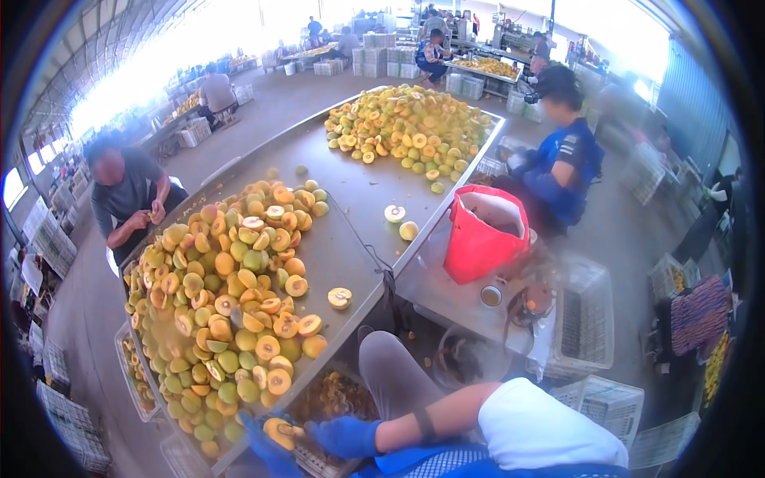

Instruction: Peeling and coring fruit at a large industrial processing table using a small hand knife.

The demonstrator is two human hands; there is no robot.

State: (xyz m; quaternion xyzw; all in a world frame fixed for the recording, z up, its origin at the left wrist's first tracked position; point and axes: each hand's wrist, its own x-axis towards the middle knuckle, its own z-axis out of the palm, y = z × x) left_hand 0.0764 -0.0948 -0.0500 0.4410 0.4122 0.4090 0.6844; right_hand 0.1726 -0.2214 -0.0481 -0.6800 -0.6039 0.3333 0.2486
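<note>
My left hand (268, 449), in a blue glove, holds a halved yellow peach (278, 432) at the lower edge of the metal table. My right hand (343, 437), also gloved in blue, reaches in from the right with its fingers close to the fruit. A small tan piece (296, 431) shows between the peach half and the right fingertips; whether it is a pit or part of a tool is unclear. Just beyond my hands, a heap of halved peaches (239, 293) covers the near left of the table. Below them is a crate with brown scraps (337, 394).
A raised rim edges the metal table (352, 209), which bears a second peach heap (412, 128). A red bag (487, 236) stands on a side surface right of it. One person (134, 197) works at left, another (556, 155) at right. Plastic crates (583, 316) stand at my right.
</note>
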